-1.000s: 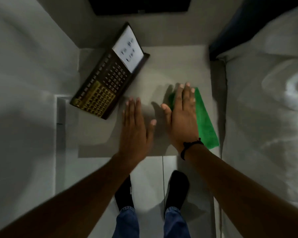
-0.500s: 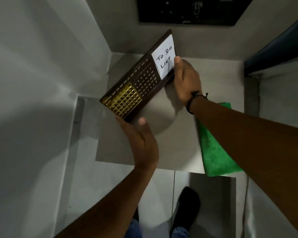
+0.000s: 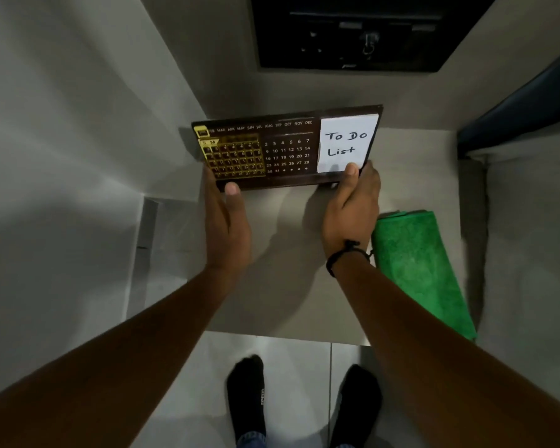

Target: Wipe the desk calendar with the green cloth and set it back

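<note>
Calendar (image 3: 285, 150) between hands (both gripping)

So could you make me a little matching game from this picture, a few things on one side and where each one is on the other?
Things:
1. desk calendar
2. green cloth
3. To Do List note
4. black wristband

Places:
A. on the right wrist
B. lying on the tabletop, right side
C. held in both hands
D. on the calendar's right end

Pairs: 1-C, 2-B, 3-D, 4-A
</note>
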